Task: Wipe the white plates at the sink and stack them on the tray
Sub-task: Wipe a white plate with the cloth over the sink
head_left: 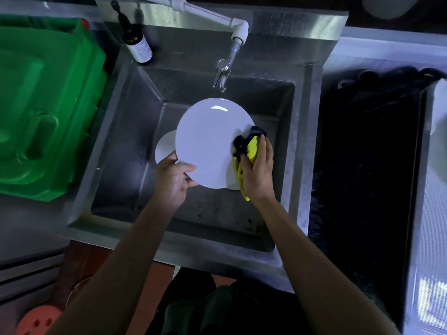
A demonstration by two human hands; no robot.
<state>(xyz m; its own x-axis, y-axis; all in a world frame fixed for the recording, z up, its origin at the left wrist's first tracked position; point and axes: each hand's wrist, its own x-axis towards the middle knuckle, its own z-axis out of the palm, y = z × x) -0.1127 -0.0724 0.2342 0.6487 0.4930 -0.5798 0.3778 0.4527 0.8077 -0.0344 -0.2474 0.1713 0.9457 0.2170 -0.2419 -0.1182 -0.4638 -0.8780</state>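
Left hand (173, 176) pinching white plate (208, 141) at its near rim, over the sink (135, 131). Right hand (257, 170) gripping yellow cloth (252, 148), pressing against right edge.

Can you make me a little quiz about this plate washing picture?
1. True or false: water is running from the tap.
2. Which hand grips the yellow and black cloth? A) left hand B) right hand
3. Fill in: the brown bottle stands at the sink's back ____ corner.

Key: 1 false; 2 B; 3 left. The left hand holds the white plate.
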